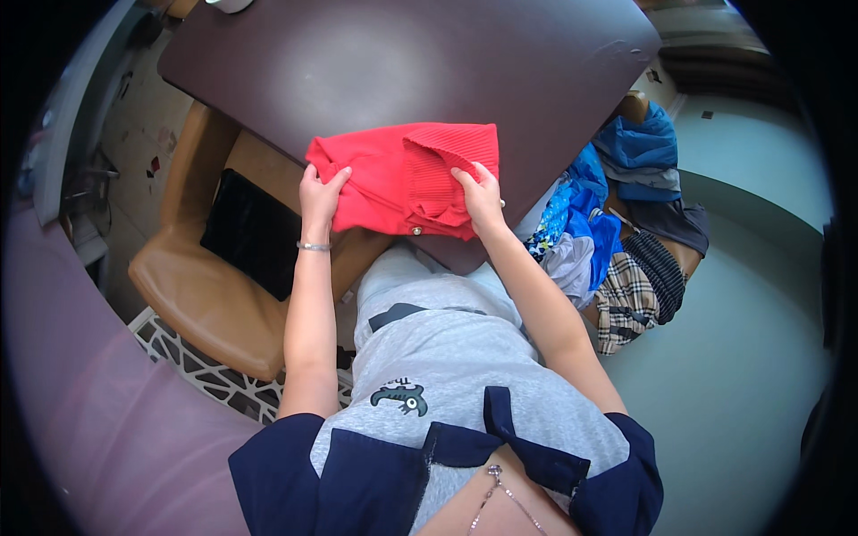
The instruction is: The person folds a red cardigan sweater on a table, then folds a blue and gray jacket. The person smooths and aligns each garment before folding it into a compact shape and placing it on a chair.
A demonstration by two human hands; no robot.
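Observation:
A red knitted garment (pixel 384 174) with ribbed parts and a small round button near its lower edge lies folded over the near edge of the dark table. My left hand (pixel 322 192) grips its left side, thumb on top and the other fingers beneath the cloth. On the right, my right hand (pixel 481 196) pinches the ribbed part, with its thumb over the fabric. The fingers under the cloth are hidden on both sides. Part of the garment hangs past the table edge toward my lap.
The dark brown table (pixel 357 71) stretches ahead. To the left stands a tan chair (pixel 210 299) with a black flat item (pixel 252 232) on its seat. At the right, a pile of clothes (pixel 581 223) in blue, grey and plaid covers another chair. A white object (pixel 230 4) shows at the far edge.

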